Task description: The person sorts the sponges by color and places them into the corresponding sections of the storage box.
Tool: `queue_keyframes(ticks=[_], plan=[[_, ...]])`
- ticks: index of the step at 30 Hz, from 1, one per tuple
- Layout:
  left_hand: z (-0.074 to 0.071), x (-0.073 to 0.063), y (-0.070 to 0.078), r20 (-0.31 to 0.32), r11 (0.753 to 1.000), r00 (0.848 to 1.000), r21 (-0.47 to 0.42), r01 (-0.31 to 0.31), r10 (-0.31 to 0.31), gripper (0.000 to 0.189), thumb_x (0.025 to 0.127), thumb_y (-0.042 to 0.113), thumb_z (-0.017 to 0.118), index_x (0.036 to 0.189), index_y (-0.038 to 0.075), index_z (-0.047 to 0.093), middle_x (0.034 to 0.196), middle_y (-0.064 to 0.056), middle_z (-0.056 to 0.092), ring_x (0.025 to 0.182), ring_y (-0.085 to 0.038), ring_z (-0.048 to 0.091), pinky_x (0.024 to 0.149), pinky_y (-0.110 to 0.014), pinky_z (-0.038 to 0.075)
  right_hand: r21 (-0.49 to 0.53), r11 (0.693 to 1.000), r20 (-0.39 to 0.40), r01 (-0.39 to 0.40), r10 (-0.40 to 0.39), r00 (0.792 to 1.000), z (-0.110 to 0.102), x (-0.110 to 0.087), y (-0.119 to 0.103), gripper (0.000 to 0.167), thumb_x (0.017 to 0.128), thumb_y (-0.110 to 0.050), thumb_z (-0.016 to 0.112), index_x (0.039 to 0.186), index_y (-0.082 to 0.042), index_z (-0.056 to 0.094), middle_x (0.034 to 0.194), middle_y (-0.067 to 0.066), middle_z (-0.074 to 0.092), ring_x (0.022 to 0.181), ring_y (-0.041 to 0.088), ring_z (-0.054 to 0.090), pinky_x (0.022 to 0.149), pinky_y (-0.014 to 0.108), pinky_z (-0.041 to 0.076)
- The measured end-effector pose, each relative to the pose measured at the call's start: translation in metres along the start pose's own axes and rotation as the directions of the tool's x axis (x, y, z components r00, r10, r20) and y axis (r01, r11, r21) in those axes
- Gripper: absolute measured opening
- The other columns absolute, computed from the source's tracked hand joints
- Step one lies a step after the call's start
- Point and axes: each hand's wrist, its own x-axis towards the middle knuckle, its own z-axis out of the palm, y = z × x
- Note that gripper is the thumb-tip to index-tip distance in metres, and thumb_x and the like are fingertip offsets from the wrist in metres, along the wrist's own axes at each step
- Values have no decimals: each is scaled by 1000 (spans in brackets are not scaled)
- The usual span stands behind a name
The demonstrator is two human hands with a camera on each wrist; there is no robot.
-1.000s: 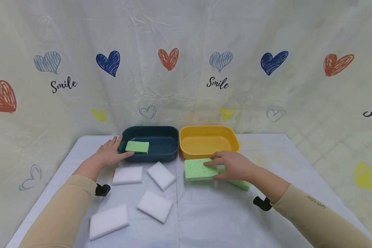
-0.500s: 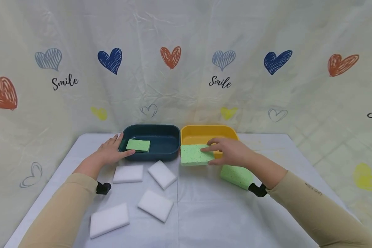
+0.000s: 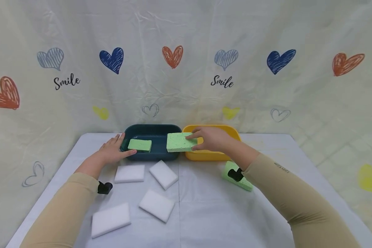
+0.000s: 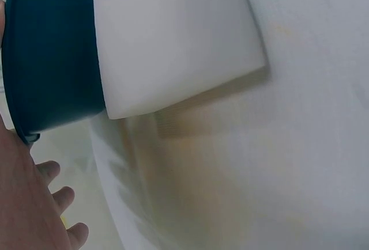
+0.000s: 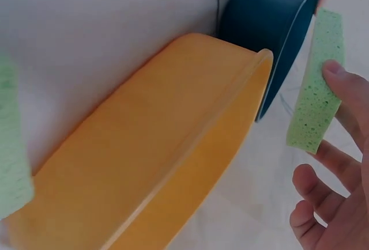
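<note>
Between thumb and fingers, my right hand (image 3: 212,140) pinches a light green sponge (image 3: 176,142), raised over the right end of a dark teal tub (image 3: 155,156). The right wrist view shows the thumb on one face of this sponge (image 5: 316,91), other fingers behind. My left hand (image 3: 112,152) rests at the tub's left end, its fingers along the rim and its thumb stretched over the front edge. Another green sponge (image 3: 139,145) lies in the left part of the tub.
A yellow tub (image 3: 206,156) stands right beside the teal one, under my right forearm. A third green sponge (image 3: 245,183) lies on the table, partly hidden by the wrist camera. Several white sponges (image 3: 156,206) are spread over the table's left half, one (image 4: 173,37) close before the teal tub.
My right hand has lifted the green sponge from in front of the yellow tub and carried it up and left, over the teal tub. The left hand has stayed put.
</note>
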Motion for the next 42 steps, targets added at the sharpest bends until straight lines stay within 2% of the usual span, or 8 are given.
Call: queue_keyframes(ticks=[10,18,26,36,42], plan=[[1,4,-2,9,1000,1000,19,13,-13,119,84,83,43,158,4,-4,161,-30,0,145,-53,3,114,-68,6,-37,998,46,46,-44,998,5,58,-18,49,89,-46,73,135,-34,63,141,4,55,127,26,51,104,45,43],[-1,3,3,4,1000,1000,5,19,-19,119,84,83,44,159,5,-5,162,-29,1,146,-52,3,115,-67,6,-116,992,87,49,-39,995,19,88,-27,47,89,-48,71,134,-36,64,127,-2,62,109,18,55,91,36,49],[0,4,2,6,999,1000,17,27,-27,119,84,83,43,158,4,-5,161,-30,0,145,-52,3,115,-66,5,-127,992,147,2,17,989,28,97,-39,43,89,-43,73,131,-35,66,128,-1,61,111,20,56,95,36,48],[1,4,1,3,999,999,26,39,-39,118,84,83,43,158,4,-4,161,-30,1,146,-52,3,115,-66,6,-288,957,144,30,13,990,37,113,-43,56,87,-50,73,139,-40,57,137,-7,60,118,23,53,99,39,40],[1,5,1,2,999,999,24,40,-40,118,84,83,43,158,4,-5,161,-30,1,146,-52,2,115,-66,5,-343,939,164,38,20,986,37,119,-48,54,87,-49,72,139,-40,58,133,-8,62,110,21,49,96,36,37]])
